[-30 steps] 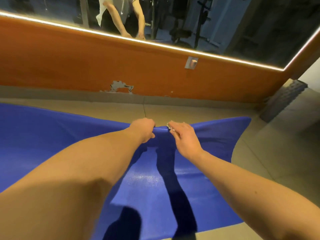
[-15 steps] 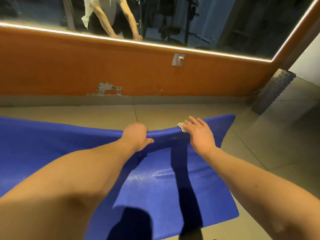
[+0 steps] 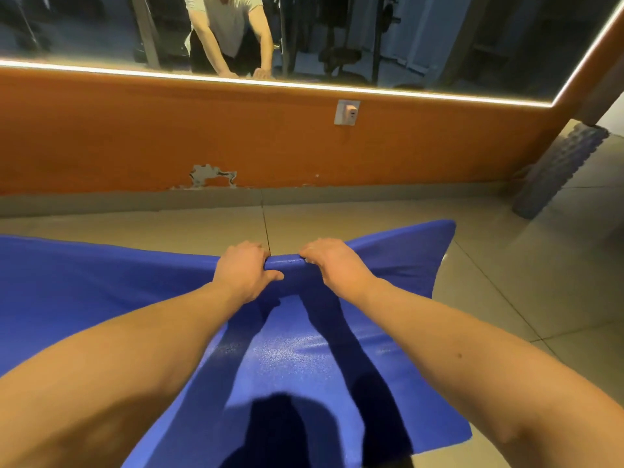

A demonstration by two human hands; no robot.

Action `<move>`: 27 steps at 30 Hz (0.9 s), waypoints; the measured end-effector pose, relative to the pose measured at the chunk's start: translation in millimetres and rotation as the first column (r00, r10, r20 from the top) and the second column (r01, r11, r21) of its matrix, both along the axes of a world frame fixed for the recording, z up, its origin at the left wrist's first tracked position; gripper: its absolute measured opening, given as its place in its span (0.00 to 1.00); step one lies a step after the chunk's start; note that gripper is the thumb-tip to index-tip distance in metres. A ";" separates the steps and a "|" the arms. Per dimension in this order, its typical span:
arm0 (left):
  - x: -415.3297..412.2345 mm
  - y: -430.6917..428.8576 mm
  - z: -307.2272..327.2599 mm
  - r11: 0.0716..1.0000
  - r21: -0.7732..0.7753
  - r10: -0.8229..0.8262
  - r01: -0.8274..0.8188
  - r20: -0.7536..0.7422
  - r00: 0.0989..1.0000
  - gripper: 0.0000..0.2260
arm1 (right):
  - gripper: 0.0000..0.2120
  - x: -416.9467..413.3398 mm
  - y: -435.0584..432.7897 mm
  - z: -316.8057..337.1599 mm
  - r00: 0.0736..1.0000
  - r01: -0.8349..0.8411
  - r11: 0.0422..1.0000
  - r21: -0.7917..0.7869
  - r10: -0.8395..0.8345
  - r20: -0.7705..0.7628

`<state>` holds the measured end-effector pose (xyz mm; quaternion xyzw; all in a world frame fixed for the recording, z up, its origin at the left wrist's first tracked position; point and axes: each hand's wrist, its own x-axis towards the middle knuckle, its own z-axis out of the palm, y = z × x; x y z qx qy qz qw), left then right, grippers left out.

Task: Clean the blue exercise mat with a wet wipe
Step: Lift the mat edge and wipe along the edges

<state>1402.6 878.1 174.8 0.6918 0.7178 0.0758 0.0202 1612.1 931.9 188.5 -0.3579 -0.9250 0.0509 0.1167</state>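
Note:
The blue exercise mat (image 3: 290, 363) lies on the tiled floor and runs from the left edge to the right. Its far edge is lifted and curled into a ridge in the middle. My left hand (image 3: 243, 270) grips that raised edge, fingers over the top and thumb on the near side. My right hand (image 3: 332, 265) is curled over the same edge just to the right, about a hand's width away. The wet wipe is hidden; it does not show under my right hand. The mat surface near me glistens.
An orange wall (image 3: 270, 143) with a mirror above stands close behind the mat, with a white socket (image 3: 346, 112) on it. A grey ridged foam roller (image 3: 560, 167) leans in the right corner. Bare floor tiles (image 3: 526, 285) lie to the right of the mat.
My right hand went from flat on the mat edge with the wipe showing to curled over the edge, wipe out of sight. Both hands sit closer together and the edge is raised higher.

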 end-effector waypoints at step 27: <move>108.1 57.2 -8.4 0.989 0.068 -0.138 0.134 0.054 0.989 0.15 | 0.06 123.6 38.0 -3.1 0.871 0.266 0.950 -0.161 -0.309 -0.382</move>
